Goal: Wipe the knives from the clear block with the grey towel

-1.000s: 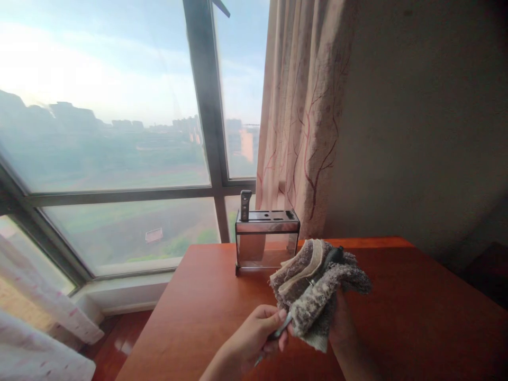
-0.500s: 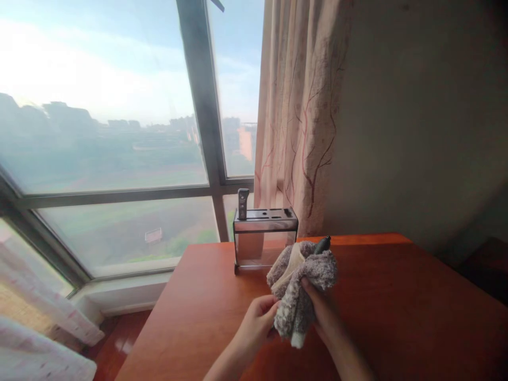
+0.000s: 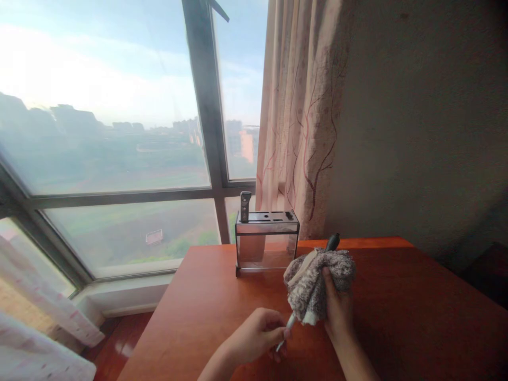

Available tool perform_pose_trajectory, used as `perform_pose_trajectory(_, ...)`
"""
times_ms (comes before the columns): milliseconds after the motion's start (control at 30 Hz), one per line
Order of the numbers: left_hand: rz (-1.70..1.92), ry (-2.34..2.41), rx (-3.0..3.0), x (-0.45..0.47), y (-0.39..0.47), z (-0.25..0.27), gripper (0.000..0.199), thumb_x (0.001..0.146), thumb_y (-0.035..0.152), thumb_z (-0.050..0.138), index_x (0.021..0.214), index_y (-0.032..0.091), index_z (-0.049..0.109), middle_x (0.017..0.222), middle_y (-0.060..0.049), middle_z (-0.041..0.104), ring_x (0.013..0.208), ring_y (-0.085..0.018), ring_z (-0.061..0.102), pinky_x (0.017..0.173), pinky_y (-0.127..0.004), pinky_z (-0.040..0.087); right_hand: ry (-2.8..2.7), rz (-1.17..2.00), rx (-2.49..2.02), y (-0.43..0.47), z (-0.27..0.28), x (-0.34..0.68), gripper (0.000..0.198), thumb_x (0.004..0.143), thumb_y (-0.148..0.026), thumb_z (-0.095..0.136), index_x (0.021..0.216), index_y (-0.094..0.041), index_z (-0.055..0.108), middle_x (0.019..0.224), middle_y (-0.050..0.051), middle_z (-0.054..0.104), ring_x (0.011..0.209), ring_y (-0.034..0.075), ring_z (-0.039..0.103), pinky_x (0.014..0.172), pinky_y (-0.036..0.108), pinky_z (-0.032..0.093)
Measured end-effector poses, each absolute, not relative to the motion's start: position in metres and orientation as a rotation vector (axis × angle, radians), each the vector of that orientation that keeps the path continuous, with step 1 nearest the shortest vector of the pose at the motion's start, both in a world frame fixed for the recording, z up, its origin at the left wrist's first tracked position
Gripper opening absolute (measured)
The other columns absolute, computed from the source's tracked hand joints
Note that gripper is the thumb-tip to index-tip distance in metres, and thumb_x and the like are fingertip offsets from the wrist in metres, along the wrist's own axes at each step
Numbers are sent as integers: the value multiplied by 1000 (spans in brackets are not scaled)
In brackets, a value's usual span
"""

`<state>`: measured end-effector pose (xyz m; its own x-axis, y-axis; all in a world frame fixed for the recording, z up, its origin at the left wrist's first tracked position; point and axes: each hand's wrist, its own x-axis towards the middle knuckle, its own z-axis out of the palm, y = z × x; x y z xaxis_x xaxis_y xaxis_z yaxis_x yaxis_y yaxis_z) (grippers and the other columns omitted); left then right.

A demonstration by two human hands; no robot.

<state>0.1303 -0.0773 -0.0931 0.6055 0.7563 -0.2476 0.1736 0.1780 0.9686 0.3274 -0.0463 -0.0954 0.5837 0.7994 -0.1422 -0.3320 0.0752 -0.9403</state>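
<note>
My right hand (image 3: 339, 307) is closed around a bunched grey fluffy cloth (image 3: 307, 288) with a pale edge strip, held above the table. The cloth wraps the middle of a slim metal tool (image 3: 291, 320), whose dark handle (image 3: 333, 242) sticks out at the upper right. Out of the lower left of the cloth comes its narrow, tapering end, which the fingers of my left hand (image 3: 264, 333) pinch. Whether it is a knife or a sharpening steel I cannot tell, as the cloth hides most of it.
A clear-sided knife block (image 3: 266, 247) with a black frame stands behind the cloth on the reddish-brown wooden table (image 3: 214, 301). One grey handle (image 3: 245, 206) rises from its left slot. Beyond are a window (image 3: 115, 148) and a patterned curtain (image 3: 301, 116).
My right hand and the cloth have shifted right, away from my left hand. More of the tool's narrow end now shows between them. The view has moved slightly.
</note>
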Motion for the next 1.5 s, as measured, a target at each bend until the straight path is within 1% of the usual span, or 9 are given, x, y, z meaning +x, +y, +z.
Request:
perform_pose_trajectory(133,504,959,1421,131,-77,-95,20,79,35,56,75,16,56,60,1,58,46,-11,53,44,-21,39,-324,1205,-917,-46,-92,323,58,67,-58,72,114,-24,65,112,3,71,109,26,62,84,35,52)
perform_pose_trajectory(300,569,831,1359,133,-80,-90,31,80,44,59,72,15,54,61,0,58,46,-10,52,43,-20,37,-229,1567,-580,-47,-91,323,46,70,-65,66,96,-28,72,96,0,76,101,27,65,89,43,50)
perform_pose_trajectory(467,642,721,1305,134,-80,-90,44,79,54,61,66,12,57,57,-3,58,45,-10,52,43,-21,37,-211,1584,-534,-51,-92,327,41,64,-64,71,88,-30,73,91,-2,77,99,27,66,94,45,48)
perform_pose_trajectory(600,753,710,1328,134,-79,-92,42,81,51,60,74,10,62,59,-4,59,46,-10,52,46,-21,37,-245,1590,-572,-52,-99,324,39,65,-60,73,88,-28,73,93,0,76,98,29,66,93,47,48)
perform_pose_trajectory(700,828,768,1373,134,-78,-90,37,84,47,58,76,11,62,59,-2,57,49,-10,51,48,-20,37,-296,1587,-608,-52,-107,322,40,64,-57,75,91,-27,73,97,2,76,99,29,66,92,46,49)
perform_pose_trajectory(900,889,894,1608,133,-79,-82,23,86,26,53,71,12,63,61,0,54,54,-11,47,51,-21,35,-436,1512,-746,-60,-111,320,42,50,-39,89,86,-24,73,90,2,76,93,27,67,89,43,50)
perform_pose_trajectory(1100,851,969,1951,134,-80,-74,17,82,12,50,70,14,62,66,0,57,63,-14,51,59,-22,35,-568,1491,-851,-67,-99,310,40,55,-37,87,86,-18,72,93,6,76,93,28,68,88,41,51)
perform_pose_trajectory(1367,690,940,2002,140,-83,-74,16,72,3,49,62,16,51,58,5,41,56,-9,38,54,-20,28,-339,1398,-831,-59,-87,316,41,53,-40,86,85,-20,71,81,2,76,85,29,70,82,42,54)
perform_pose_trajectory(1500,695,877,1956,140,-86,-63,18,68,-1,44,64,16,50,62,5,43,60,-10,39,57,-20,30,-287,1428,-761,-60,-82,316,35,57,-38,84,86,-23,71,81,0,77,88,27,70,85,41,53)
